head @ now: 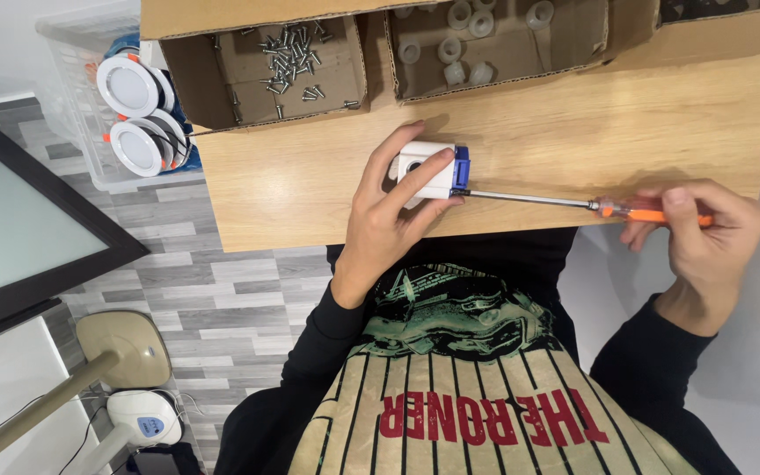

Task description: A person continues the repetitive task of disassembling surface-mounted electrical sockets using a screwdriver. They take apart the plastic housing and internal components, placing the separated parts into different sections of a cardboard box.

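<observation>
- Head view: a small white plastic housing (427, 169) with a blue end piece (461, 167) sits near the front edge of the wooden bench (573, 141), clasped by the left hand (389, 211), fingers wrapped over its top and side.
- The right hand (705, 233) has its fingers closed on the orange handle of a long screwdriver (565, 203), whose tip meets the blue end.
- Risk, as I judge it: the long thin shaft could slip off the screw and jab the left fingers, or the housing could twist out of the grasp.
- Behind, a cardboard box of screws (288, 66) and a box of white rings (477, 44); neither blocks the tool.
- Left of the bench, round white lamps (138, 114) in a clear bin.
</observation>
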